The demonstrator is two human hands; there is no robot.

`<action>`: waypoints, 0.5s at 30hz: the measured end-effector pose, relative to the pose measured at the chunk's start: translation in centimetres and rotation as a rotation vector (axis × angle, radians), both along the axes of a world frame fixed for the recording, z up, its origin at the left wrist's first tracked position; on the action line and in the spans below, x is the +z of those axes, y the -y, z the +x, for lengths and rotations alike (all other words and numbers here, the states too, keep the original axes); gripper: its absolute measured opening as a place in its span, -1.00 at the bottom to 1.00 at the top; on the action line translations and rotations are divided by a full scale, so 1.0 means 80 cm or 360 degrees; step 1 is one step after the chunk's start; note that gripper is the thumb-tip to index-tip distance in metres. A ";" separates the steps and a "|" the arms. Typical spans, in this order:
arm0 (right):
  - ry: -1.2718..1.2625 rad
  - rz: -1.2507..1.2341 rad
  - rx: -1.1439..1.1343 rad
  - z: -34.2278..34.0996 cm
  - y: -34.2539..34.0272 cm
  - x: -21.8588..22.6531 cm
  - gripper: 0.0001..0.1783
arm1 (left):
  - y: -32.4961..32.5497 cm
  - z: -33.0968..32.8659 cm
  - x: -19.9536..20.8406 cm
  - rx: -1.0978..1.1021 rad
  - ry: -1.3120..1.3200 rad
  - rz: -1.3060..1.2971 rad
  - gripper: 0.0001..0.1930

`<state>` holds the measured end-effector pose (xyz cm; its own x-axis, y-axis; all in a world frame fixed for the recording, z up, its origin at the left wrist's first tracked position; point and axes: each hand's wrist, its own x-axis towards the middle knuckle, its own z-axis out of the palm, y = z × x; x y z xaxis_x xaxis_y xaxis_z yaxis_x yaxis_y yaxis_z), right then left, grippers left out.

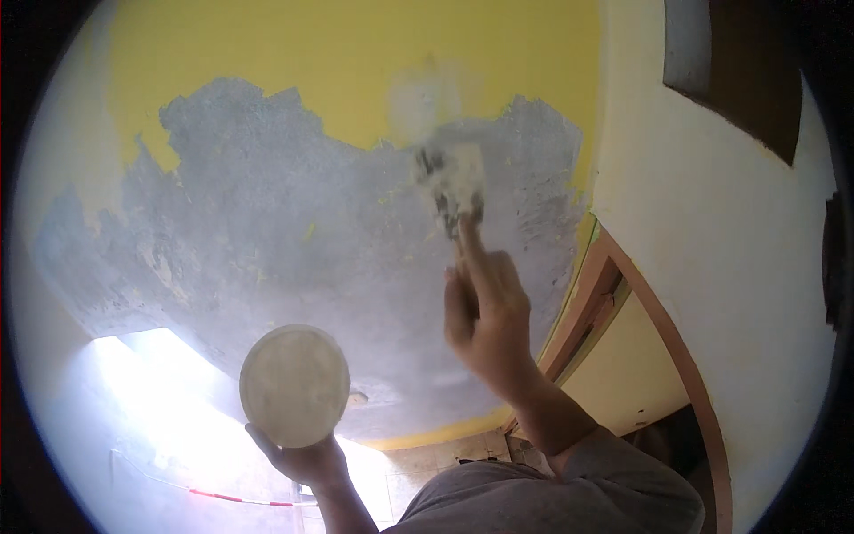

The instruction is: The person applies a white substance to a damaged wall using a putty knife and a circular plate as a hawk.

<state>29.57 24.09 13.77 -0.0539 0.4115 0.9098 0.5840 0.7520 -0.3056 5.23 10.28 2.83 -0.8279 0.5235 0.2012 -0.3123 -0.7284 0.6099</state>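
Observation:
My right hand [494, 320] is closed round the handle of a putty knife [455, 182], one finger stretched along it toward the blade. Pale and dark smears cover the blade, which is somewhat blurred. It is at the overhead painted surface [356, 205], though I cannot tell whether it touches. Just beyond the blade is a whitish smear [431, 98] on the yellow paint. Lower left, my left hand [307, 458] grips a round, pale tub or lid [294, 385] from below. What the round thing contains, if anything, is hidden.
Yellow paint [356, 44] borders a large rough grey patch. To the right are a white wall [721, 231], a brown door frame [654, 307] and a dark recess [756, 80]. Strong light glares at lower left, near a red-and-white strip [240, 497].

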 end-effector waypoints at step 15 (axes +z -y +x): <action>0.0088 -0.0388 -0.0162 -0.017 0.006 0.006 -0.29 | -0.004 0.010 -0.014 0.0533 -0.0785 -0.0452 -0.59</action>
